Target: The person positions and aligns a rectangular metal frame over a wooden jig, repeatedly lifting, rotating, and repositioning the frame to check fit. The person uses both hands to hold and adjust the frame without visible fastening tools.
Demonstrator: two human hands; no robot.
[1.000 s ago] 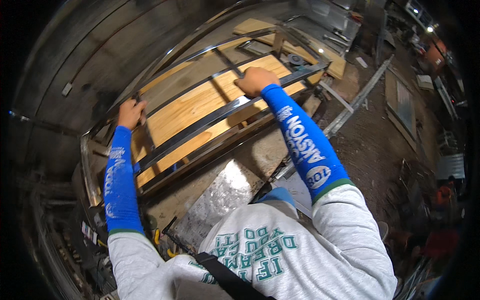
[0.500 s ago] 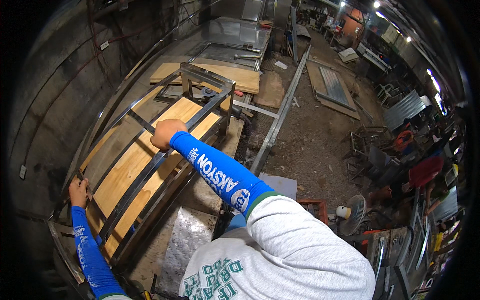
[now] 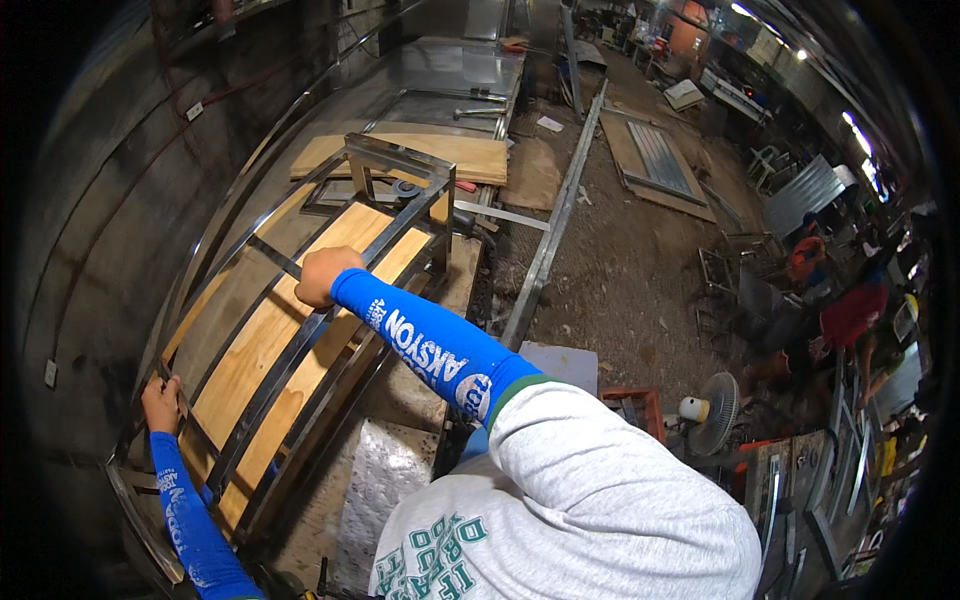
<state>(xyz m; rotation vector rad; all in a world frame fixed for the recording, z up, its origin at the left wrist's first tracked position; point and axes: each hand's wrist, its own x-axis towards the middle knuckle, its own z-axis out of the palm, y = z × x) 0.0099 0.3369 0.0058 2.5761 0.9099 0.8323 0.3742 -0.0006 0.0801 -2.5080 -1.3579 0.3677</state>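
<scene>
A long metal tube frame (image 3: 268, 395) with boxed ends rests on the workbench in front of me. Pale wooden boards (image 3: 250, 350) show between its dark bars. My right hand (image 3: 328, 278) is closed in a fist over a long bar, near the middle of the frame, where a short crossbar (image 3: 273, 255) meets it. Down at the left, my left hand (image 3: 161, 403) curls its fingers round the outer rail near the frame's close end. The palm sides of both hands are hidden.
An angle grinder (image 3: 405, 188) lies behind the frame's far end, close to a wide plank (image 3: 430, 155). The concrete wall (image 3: 110, 220) runs along the left. A long steel bar (image 3: 550, 240) and a standing fan (image 3: 712, 412) are on my right. Another person works at the far right.
The whole view has shifted slightly. Both hands keep their places on the frame, with no clear movement of the frame itself.
</scene>
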